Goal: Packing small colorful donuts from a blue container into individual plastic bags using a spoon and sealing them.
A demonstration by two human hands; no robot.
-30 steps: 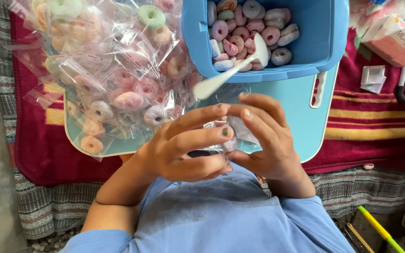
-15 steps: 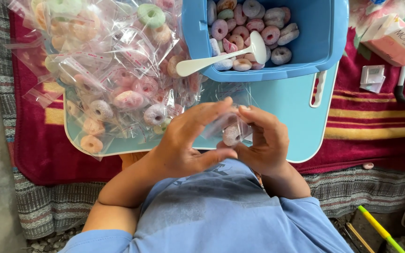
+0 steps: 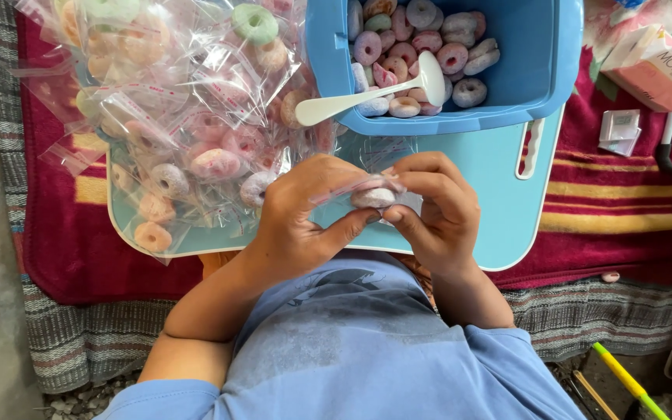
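Note:
My left hand point(image 3: 305, 214) and my right hand point(image 3: 433, 214) meet over a light blue board point(image 3: 499, 210), both pinching a small clear plastic bag point(image 3: 367, 190) with a pale ring-shaped sweet inside. A blue tub point(image 3: 546, 70) beyond my hands is filled with several pink, white and purple ring sweets point(image 3: 418, 43). A white plastic spoon point(image 3: 367, 97) lies across the tub's near rim, its bowl among the sweets. To the left a heap of filled clear bags point(image 3: 173, 117) covers the board's left half.
A red striped blanket point(image 3: 624, 210) lies under the board, on a grey woven mat point(image 3: 56, 342). A pink and white carton point(image 3: 655, 70) and a small white packet point(image 3: 620, 128) sit at the right. Green and yellow sticks point(image 3: 624, 381) lie at bottom right.
The spoon went from my right hand to resting on the tub's rim. Both hands have closed in on the small bag and dropped slightly toward my body.

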